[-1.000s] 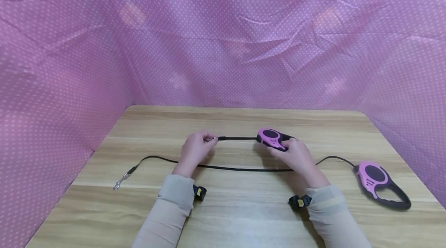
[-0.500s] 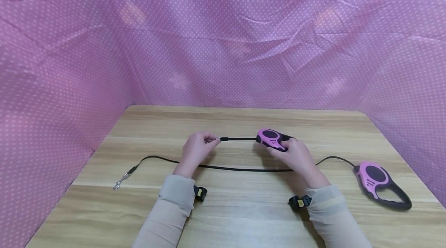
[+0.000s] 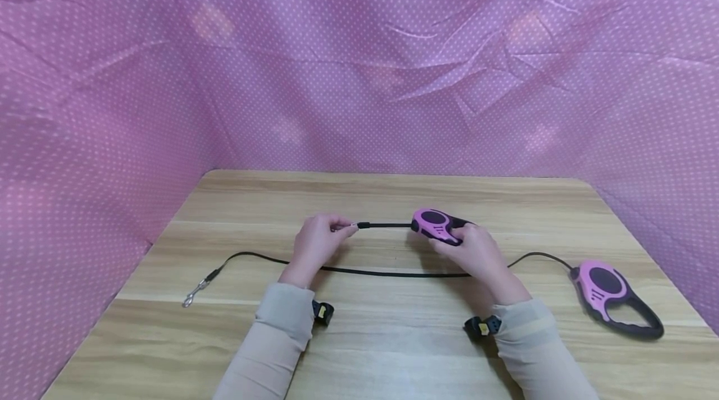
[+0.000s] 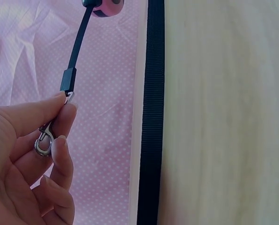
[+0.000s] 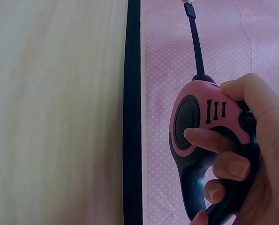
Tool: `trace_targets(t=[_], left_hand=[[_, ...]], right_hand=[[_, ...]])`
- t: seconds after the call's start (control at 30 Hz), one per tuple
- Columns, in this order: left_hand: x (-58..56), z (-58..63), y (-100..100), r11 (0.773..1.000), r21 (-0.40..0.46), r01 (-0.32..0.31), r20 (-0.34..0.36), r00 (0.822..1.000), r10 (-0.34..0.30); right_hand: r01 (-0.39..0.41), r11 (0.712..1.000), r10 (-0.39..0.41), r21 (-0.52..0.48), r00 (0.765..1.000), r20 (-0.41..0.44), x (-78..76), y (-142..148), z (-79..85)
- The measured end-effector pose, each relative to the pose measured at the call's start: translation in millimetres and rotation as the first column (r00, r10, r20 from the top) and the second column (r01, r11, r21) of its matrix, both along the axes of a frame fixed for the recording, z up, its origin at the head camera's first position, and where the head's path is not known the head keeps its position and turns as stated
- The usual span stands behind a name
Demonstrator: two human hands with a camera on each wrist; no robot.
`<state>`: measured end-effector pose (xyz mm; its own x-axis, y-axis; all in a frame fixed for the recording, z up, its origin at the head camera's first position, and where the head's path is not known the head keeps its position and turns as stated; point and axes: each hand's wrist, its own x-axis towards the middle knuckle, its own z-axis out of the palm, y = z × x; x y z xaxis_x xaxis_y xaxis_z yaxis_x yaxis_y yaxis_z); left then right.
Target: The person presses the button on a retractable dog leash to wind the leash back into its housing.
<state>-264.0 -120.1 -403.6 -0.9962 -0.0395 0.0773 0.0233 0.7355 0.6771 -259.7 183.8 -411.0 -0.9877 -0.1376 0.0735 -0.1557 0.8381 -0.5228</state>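
Observation:
Thumb and forefinger of my left hand (image 3: pixel 316 241) pinch the metal snap clip (image 4: pixel 44 144) of a retractable dog leash, just below its black strap end (image 4: pixel 68 79). In the left wrist view the clip's hook hangs below the pinch, beside the other curled fingers. My right hand (image 3: pixel 477 253) grips the black handle of that leash's pink and black case (image 3: pixel 434 219). Seen from the right wrist, several fingers pass through the handle loop and the forefinger lies over the case's round black centre. A short black strap (image 3: pixel 389 225) runs straight between clip and case.
A second pink and black retractable leash (image 3: pixel 603 281) lies at the right of the wooden table (image 3: pixel 393 350). Its black strap (image 3: pixel 387 273) stretches across under both forearms to a metal clip (image 3: pixel 193 296) at the left. Pink dotted cloth (image 3: pixel 359 75) surrounds the table.
The left hand has shifted slightly right with the clip, and the right hand a touch left with the case. The strap between them is a little shorter. The second leash lies as before.

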Motion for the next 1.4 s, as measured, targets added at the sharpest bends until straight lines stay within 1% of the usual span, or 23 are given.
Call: trace_targets(t=[0.13,0.37,0.77,0.87,1.23,1.4], left_hand=[[1.4,2.0,1.9,1.0,0.009,0.0,0.003,1.0,0.0],[1.9,3.8,2.9,1.0,-0.004,0.008,0.005,1.0,-0.008],[1.5,3.8,3.8,0.998,0.049,0.032,0.018,0.999,-0.033],[1.3,2.7,3.5,0.998,0.047,0.039,0.013,0.999,-0.039],[0.9,1.4,4.3,0.993,0.058,0.102,0.008,0.995,-0.102],[0.9,1.8,4.3,0.988,0.063,0.138,0.002,0.99,-0.139]], right_hand=[[0.002,1.0,-0.002,0.008,1.0,-0.001,0.4,-1.1,1.5],[-0.014,1.0,0.014,0.01,1.0,-0.017,0.2,-2.7,1.4],[-0.023,1.0,0.023,0.004,1.0,-0.017,2.0,-7.0,3.3],[-0.029,1.0,0.029,0.003,0.999,-0.016,2.3,-8.1,3.2],[-0.028,1.0,0.028,0.002,0.999,-0.023,0.4,-9.1,0.3],[-0.033,0.999,0.033,0.003,0.999,-0.008,0.9,-9.3,0.9]])
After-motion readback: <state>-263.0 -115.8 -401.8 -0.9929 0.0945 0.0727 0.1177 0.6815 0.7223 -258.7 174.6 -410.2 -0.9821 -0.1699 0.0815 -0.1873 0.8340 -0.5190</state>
